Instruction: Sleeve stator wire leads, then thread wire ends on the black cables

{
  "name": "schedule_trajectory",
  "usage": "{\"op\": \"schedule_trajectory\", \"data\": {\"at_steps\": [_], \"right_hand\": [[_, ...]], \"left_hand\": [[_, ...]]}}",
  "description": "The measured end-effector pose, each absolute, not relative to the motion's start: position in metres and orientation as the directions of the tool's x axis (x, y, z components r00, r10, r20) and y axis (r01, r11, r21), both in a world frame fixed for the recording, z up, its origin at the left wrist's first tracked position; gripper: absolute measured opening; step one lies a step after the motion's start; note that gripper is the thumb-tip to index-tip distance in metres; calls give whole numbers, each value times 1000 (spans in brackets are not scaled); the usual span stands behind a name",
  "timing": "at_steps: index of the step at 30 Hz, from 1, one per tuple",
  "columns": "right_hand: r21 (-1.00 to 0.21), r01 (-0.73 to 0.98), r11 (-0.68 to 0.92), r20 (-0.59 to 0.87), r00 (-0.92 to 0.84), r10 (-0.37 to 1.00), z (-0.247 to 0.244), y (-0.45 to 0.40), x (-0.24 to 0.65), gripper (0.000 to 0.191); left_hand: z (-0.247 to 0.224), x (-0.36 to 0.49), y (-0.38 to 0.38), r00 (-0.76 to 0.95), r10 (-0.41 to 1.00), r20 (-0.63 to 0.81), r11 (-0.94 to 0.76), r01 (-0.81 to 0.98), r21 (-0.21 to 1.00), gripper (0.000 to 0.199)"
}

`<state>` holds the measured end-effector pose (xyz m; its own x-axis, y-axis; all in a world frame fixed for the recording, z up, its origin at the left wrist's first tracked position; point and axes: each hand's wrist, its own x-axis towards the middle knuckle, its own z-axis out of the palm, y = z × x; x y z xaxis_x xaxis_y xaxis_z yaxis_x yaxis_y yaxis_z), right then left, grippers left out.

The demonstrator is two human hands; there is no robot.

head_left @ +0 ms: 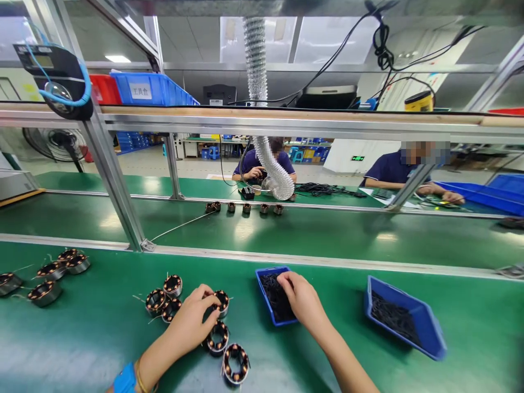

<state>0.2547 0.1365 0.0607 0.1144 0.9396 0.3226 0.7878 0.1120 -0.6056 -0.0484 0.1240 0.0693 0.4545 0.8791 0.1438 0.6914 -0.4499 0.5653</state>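
Note:
My left hand is closed at the near side of a motor stator, a metal ring with copper windings, with fingertips and thumb against it. Two more stators, a middle one and a near one, stand just below it on the green bench. My right hand is over a small blue bin full of thin black pieces. Its fingers are pinched together at the bin's right side. Whatever lies between them is too small or hidden to make out.
Left of my left hand stands a cluster of stators, with another group farther left. A second blue bin with black pieces sits at right. Metal frame posts rise behind. Beyond the middle belt with several stators, two people work.

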Motion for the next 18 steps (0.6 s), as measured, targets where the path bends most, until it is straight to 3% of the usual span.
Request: {"op": "schedule_trajectory", "data": {"at_steps": [7, 14, 18], "right_hand": [[-782, 590, 201, 255, 9, 967, 60, 124, 189, 38], [-794, 564, 225, 272, -1, 962, 33, 123, 139, 25], [-822, 528, 211, 267, 30, 963, 26, 125, 141, 28]], "left_hand": [[70, -47, 121, 432, 893, 127, -432, 742, 513, 20], [76, -47, 118, 375, 923, 89, -370, 797, 478, 14], [73, -45, 117, 332, 940, 75, -329, 827, 456, 15]]}}
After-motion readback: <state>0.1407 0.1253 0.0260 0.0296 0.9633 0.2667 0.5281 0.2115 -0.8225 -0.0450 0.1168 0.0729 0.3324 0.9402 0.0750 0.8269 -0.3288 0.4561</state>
